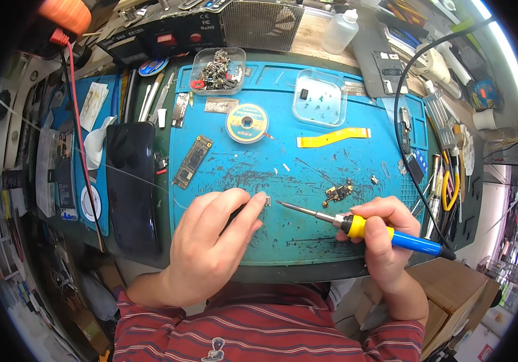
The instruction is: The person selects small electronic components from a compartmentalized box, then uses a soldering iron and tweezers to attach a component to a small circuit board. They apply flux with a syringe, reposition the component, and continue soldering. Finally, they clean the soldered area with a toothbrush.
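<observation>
My right hand (385, 232) grips a soldering iron (413, 242) with a yellow and blue handle. Its metal tip points left, a short way from the fingertips of my left hand (213, 241). Those fingertips are pinched together at a tiny silver part (268, 201), like a small connector. Something dark shows between the left fingers, too hidden to name. Right of the iron's tip, just above my right hand, lies a small black and gold circuit board piece (338, 193). A longer circuit board (192, 161) rests on the blue work mat (295, 244), up and left of my left hand.
A solder wire spool (247, 122) and a yellow flex cable (334, 138) lie on the mat. Behind them stand clear boxes of small screws (216, 71) and tiny parts (320, 99). A dark phone (131, 187) lies left; the iron's black cord (399, 114) loops on the right.
</observation>
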{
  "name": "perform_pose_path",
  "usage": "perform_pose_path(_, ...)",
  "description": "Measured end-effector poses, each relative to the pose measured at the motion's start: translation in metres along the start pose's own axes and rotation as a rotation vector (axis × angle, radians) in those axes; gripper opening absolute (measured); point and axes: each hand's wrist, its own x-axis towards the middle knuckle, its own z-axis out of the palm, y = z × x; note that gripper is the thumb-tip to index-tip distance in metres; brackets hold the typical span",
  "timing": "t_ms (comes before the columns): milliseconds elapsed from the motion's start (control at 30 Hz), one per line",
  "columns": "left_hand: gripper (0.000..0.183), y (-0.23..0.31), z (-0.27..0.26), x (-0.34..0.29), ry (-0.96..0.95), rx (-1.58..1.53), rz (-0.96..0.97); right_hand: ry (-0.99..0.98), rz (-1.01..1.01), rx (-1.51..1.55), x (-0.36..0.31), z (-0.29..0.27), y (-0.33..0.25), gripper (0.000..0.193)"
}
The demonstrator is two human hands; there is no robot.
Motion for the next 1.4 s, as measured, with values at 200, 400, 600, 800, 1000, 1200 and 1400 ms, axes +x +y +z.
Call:
perform_pose_path(200,0.044,-0.0029,0.0032,-0.0007,0.031,0.024,0.017,-0.011,-0.033,-0.031,0.0008,0.0014,0.0013,0.016)
perform_pose_path(400,0.039,-0.0012,0.0012,-0.0028,0.029,0.069,0.065,0.019,0.009,-0.001,0.0011,0.0037,-0.0019,0.017)
perform_pose_path(600,0.043,0.0026,0.0002,-0.0017,0.018,0.035,0.025,0.005,-0.002,-0.027,0.002,0.0035,-0.0026,0.018)
perform_pose_path(800,0.042,0.0037,-0.0003,-0.0004,0.025,0.035,0.023,0.033,0.017,-0.02,0.0015,0.0047,-0.0045,0.017)
perform_pose_path(1000,0.04,0.0029,0.0005,-0.0012,0.028,0.041,0.033,0.026,0.012,-0.009,0.0009,0.0037,-0.0021,0.016)
perform_pose_path(1200,0.037,-0.001,0.0044,-0.0031,0.066,0.069,0.013,-0.045,-0.026,-0.101,-0.001,-0.0036,0.0038,0.017)
perform_pose_path(1400,0.039,-0.0008,0.0012,-0.003,0.023,0.131,0.075,0.033,0.004,-0.019,0.0003,0.0035,-0.001,0.019)
